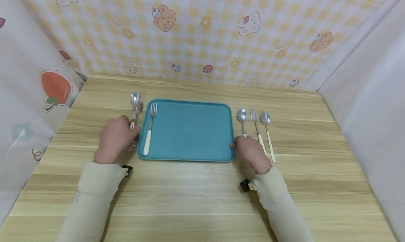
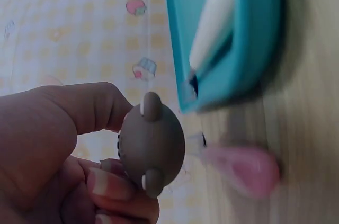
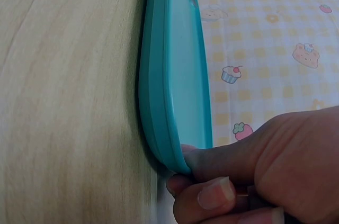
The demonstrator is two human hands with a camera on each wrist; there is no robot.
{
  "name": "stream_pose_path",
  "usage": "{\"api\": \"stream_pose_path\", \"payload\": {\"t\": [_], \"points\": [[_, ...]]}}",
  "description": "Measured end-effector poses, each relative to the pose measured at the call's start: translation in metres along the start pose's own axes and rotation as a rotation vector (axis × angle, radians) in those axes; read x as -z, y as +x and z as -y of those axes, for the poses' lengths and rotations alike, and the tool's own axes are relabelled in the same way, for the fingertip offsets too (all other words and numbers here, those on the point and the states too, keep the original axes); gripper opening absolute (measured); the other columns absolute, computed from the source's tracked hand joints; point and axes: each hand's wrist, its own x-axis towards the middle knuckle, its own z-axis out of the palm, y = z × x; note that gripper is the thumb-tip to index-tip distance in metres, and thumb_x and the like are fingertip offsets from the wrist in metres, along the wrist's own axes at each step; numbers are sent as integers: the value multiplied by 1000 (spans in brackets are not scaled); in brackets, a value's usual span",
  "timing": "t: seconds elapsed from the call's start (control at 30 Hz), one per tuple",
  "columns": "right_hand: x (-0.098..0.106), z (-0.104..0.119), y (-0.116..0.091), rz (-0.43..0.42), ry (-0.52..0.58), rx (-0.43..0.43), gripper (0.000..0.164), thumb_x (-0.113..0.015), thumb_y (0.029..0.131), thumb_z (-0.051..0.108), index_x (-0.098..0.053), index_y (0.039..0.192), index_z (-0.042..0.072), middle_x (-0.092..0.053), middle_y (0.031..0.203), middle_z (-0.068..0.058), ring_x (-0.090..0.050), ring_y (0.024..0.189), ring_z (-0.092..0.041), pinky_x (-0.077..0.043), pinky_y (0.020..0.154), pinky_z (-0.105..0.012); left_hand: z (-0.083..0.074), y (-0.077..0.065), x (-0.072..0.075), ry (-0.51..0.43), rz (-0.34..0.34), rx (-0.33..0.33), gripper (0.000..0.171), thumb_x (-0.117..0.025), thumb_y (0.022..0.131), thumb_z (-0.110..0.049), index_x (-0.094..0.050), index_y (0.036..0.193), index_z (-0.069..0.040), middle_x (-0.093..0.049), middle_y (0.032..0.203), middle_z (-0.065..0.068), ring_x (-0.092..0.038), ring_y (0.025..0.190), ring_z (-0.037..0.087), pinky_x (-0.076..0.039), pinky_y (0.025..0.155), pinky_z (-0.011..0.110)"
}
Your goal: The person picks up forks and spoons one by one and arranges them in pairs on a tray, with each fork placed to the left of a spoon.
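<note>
My left hand (image 1: 116,134) pinches a spoon (image 1: 136,100) by its brown handle (image 2: 153,147), whose end has two small ears. The spoon is beside the tray's left edge, over a fork (image 1: 139,109) on the table. A pink handle (image 2: 246,168) lies below the brown one in the left wrist view. At the tray's right front corner, my right hand (image 1: 251,152) grips the rim of the teal tray (image 3: 159,75), thumb inside and fingers outside. Along the tray's left side lies a white-handled fork (image 1: 147,141), tines pointing away.
Right of the tray, a spoon (image 1: 242,114), a fork (image 1: 254,116) and a long thin-handled spoon (image 1: 265,118) lie side by side on the wooden table (image 1: 190,199). My right hand covers part of the nearest spoon's handle. A checked cloth (image 1: 205,41) hangs behind the table.
</note>
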Motion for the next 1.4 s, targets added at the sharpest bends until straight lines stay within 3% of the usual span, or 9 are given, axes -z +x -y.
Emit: {"api": "stream_pose_path", "payload": {"t": [0.23,0.67,0.93,1.2,1.4], "points": [[0,0,0,-3,-6,-2,25,-51,91,29,-58,80,8,-50,63,-6,-47,56,-20,-38,47,-31,-16,1,-11,30,-19,-35,21,-48,82,-18,-51,80,3,-53,60,12,-50,45,20,-38,37,30],[1,1,0,-3,-4,4,24,-51,91,28,-58,81,8,-49,62,-6,-47,55,-20,-37,46,-30,-33,7,-30,8,52,-27,16,-46,79,-16,-51,72,-2,-55,57,11,-53,44,20,-40,36,31],[0,0,0,0,0,-4,24,-51,91,28,-58,82,7,-50,64,-7,-47,57,-21,-38,47,-31,-48,5,-37,33,84,-33,23,-45,83,-17,-55,66,-4,-55,53,7,-53,43,19,-40,36,32],[-2,-1,0,-11,-2,4,24,-51,91,28,-58,81,8,-50,63,-7,-47,56,-20,-38,46,-31,-45,9,-48,89,50,-86,26,-48,81,-18,-54,58,-7,-52,48,5,-51,39,17,-39,37,31],[-2,-1,0,-19,-8,17,24,-51,91,28,-57,80,8,-50,63,-7,-47,56,-20,-38,46,-31,-43,8,-49,96,19,-89,25,-48,79,-17,-54,56,-9,-52,48,5,-50,40,19,-38,36,32]]}}
